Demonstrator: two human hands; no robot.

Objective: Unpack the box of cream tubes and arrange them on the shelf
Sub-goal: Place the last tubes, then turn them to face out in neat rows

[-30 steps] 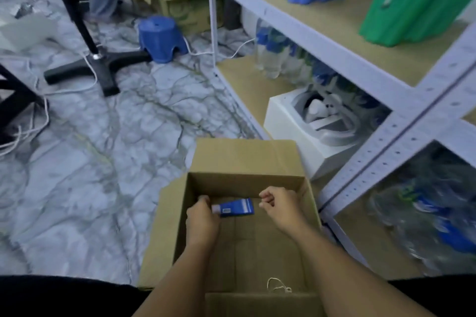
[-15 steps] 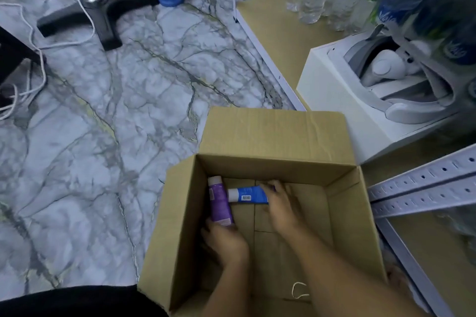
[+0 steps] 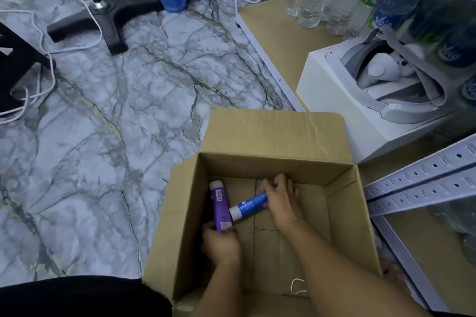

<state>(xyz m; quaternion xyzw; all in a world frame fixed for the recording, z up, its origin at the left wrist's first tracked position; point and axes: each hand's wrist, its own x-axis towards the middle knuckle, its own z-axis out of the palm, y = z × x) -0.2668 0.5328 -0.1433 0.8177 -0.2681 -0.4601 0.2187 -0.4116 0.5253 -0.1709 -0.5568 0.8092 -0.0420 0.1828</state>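
1. Inside the cardboard box [image 3: 273, 134], the left hand [image 3: 221, 244] curls its fingers round the near end of the purple tube [image 3: 219, 206], whose long axis runs near to far.
2. The right hand [image 3: 282, 201] pinches the blue tube [image 3: 248, 206] at its far-right end; its white cap points near-left, touching the purple tube.
3. The shelf [image 3: 273, 23] lies to the right.

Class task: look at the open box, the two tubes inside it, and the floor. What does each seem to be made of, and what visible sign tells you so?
Box: brown cardboard, matte, creased.
Purple tube and blue tube: probably glossy plastic, printed labels.
Floor: marble-look tile or vinyl, grey veins.
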